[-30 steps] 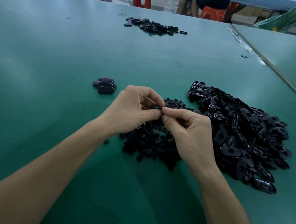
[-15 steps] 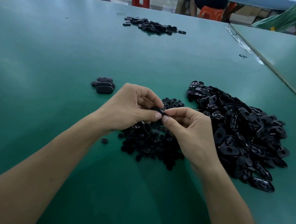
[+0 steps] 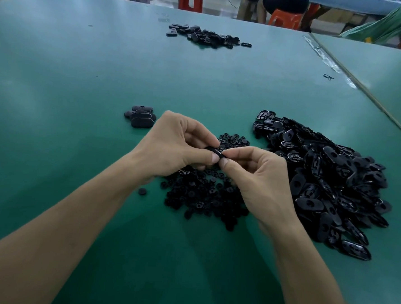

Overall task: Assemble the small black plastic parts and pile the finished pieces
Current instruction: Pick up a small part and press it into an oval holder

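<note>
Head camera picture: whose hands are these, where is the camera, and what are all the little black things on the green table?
The camera sits on a person's head and looks down, so you see their own two arms. The left hand and the right hand pinch one small black piece together between the fingertips, above a green table. Under the hands lies a heap of tiny round parts. To the right is a big heap of oval parts. To the left, a few closed oval pieces sit in a little pile, probably the finished ones. Another small heap lies far across the table.
</note>
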Motion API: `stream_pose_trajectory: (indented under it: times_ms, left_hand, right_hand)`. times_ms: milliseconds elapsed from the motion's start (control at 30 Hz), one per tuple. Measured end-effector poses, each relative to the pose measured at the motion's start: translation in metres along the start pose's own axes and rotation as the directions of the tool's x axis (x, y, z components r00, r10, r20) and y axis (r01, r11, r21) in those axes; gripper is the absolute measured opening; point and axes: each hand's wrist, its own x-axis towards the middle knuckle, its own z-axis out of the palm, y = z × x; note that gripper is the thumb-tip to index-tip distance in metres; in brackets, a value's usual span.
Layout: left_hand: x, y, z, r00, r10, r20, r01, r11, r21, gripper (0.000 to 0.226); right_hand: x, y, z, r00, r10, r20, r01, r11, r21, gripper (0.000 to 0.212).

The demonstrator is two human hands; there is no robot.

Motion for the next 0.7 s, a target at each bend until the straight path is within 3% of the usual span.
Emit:
stream_pose_trajectory:
  times_ms: [167,300,367,467,633,700]
  left_hand:
    - [0.001,0.0,-0.004,1.0,-0.005,-0.005,0.005,1.0,-0.002,0.022]
    - [0.004,-0.003,-0.008,0.998,-0.006,-0.066,0.004,1.0,-0.03,0.017]
    - [0.007,-0.008,-0.014,0.986,-0.006,-0.169,0.003,1.0,-0.016,0.018]
    - [0.014,-0.018,-0.03,0.935,0.011,-0.354,0.006,0.999,0.046,0.021]
    - [0.021,-0.035,-0.056,0.859,0.039,-0.511,0.083,0.973,0.213,0.028]
    - [0.022,-0.041,-0.06,0.845,0.051,-0.532,0.106,0.96,0.259,0.027]
  right_hand:
    - [0.0,-0.007,0.001,0.999,-0.022,0.037,0.023,0.999,-0.049,0.012]
    - [0.012,-0.016,-0.009,0.998,-0.054,0.031,0.061,0.953,-0.297,0.011]
    - [0.02,-0.021,-0.02,0.994,-0.107,-0.004,0.089,0.85,-0.519,0.016]
    - [0.035,-0.025,-0.039,0.992,-0.129,-0.017,0.066,0.612,-0.788,0.027]
    - [0.058,-0.027,-0.051,0.997,0.049,0.052,0.034,0.314,-0.949,0.033]
    - [0.061,-0.028,-0.048,0.989,0.123,0.08,0.047,0.25,-0.967,0.037]
